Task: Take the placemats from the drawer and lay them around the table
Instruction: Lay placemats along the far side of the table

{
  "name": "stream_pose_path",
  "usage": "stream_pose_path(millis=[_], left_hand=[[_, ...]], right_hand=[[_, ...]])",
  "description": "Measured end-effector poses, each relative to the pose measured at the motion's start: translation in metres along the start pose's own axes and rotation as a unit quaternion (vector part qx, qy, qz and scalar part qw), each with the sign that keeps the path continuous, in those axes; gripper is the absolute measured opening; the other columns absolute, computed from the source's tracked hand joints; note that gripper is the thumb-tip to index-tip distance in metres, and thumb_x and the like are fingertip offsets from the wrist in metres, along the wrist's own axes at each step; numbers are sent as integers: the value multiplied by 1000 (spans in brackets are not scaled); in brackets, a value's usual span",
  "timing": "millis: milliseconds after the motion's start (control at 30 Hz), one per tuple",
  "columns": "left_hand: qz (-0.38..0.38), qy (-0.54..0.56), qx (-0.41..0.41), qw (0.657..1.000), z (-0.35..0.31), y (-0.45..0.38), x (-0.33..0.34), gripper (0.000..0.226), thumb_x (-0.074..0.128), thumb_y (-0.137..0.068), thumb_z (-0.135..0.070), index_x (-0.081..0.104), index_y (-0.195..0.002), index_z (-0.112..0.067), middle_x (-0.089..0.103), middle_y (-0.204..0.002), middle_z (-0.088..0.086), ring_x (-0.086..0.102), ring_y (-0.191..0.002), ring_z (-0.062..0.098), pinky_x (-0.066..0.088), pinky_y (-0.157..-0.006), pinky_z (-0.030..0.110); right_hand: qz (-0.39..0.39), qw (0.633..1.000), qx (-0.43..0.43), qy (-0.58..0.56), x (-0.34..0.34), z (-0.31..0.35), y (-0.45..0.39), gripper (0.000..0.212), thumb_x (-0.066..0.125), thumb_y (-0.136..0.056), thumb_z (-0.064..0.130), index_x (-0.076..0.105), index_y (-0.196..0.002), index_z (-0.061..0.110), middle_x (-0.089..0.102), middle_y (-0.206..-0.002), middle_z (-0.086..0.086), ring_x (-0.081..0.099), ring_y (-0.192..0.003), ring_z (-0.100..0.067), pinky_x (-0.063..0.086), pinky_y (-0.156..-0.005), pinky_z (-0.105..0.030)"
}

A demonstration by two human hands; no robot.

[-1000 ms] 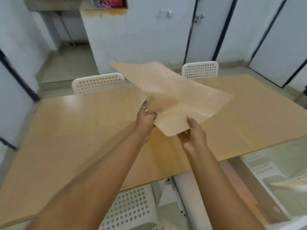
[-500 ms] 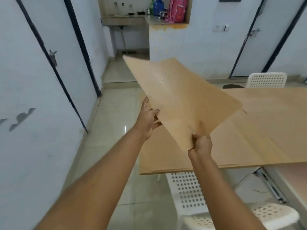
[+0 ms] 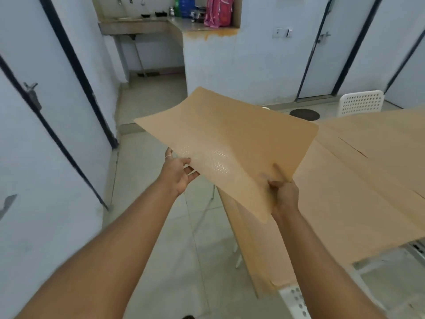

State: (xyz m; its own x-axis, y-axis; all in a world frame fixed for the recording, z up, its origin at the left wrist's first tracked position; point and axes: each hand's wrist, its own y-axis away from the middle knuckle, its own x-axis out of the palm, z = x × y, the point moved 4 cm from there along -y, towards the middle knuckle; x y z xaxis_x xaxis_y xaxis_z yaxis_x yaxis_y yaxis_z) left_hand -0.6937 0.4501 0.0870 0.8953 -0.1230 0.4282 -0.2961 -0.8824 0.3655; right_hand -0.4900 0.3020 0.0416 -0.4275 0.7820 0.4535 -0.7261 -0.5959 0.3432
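Note:
A tan, flexible placemat (image 3: pixel 230 143) with a fine dotted texture is held in the air over the left end of the wooden table (image 3: pixel 358 192). My right hand (image 3: pixel 285 196) pinches its near corner between thumb and fingers. My left hand (image 3: pixel 179 171) is at its left edge with fingers spread beneath it, supporting it from below. Whether more than one mat is in the stack cannot be told. The drawer is not in view.
A white perforated chair (image 3: pixel 361 103) stands at the table's far side, another (image 3: pixel 296 298) at the near edge. A dark round floor mat (image 3: pixel 304 114) lies behind. Doors (image 3: pixel 57 111) line the left wall. A counter (image 3: pixel 142 25) holds bottles and a pink backpack (image 3: pixel 217 11).
My view has swung left from the table's long side toward its left end. The placemat has stayed in both hands and has dropped flatter and lower.

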Motion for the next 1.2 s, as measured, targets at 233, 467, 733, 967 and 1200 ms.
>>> stream_pose_path(millis=[233, 467, 733, 967, 1200], left_hand=[[68, -76, -52, 993, -48, -114, 5, 80, 33, -89, 14, 11, -149, -34, 54, -95, 8, 59, -78, 22, 54, -72, 40], [113, -129, -63, 983, -83, -241, -1, 83, 35, -86, 17, 17, -148, -35, 53, -94, 6, 53, -78, 20, 52, -64, 37], [226, -171, -116, 952, -131, -396, 26, 80, 36, -87, 14, 17, -147, -35, 56, -101, 6, 59, -78, 21, 54, -64, 36], [315, -201, -175, 911, -122, -499, 109, 81, 36, -86, 13, 15, -147, -37, 57, -102, 8, 60, -83, 26, 59, -64, 35], [399, -250, -202, 859, -83, -584, 246, 78, 33, -88, 13, 19, -144, -39, 60, -98, 1, 61, -78, 22, 56, -69, 38]], right_hand=[[-84, 996, -20, -4, 108, -34, -61, 53, 43, -81, -13, 65, -119, 15, 67, -113, -8, 63, -87, -22, 54, -73, -27], [-160, 984, -55, -53, 187, -69, -122, 53, 42, -79, -16, 64, -119, 12, 66, -106, 1, 61, -85, -18, 50, -72, -24], [-284, 948, -90, -112, 269, -90, -210, 46, 45, -75, -14, 67, -101, 17, 67, -98, -5, 62, -84, -25, 51, -79, -36], [-352, 903, -138, -203, 277, -74, -293, 49, 42, -74, -17, 66, -109, 9, 66, -94, -6, 58, -79, -26, 49, -77, -35], [-450, 833, -210, -246, 253, -31, -401, 49, 41, -69, -20, 60, -105, 6, 64, -111, -13, 57, -89, -27, 49, -74, -34]])
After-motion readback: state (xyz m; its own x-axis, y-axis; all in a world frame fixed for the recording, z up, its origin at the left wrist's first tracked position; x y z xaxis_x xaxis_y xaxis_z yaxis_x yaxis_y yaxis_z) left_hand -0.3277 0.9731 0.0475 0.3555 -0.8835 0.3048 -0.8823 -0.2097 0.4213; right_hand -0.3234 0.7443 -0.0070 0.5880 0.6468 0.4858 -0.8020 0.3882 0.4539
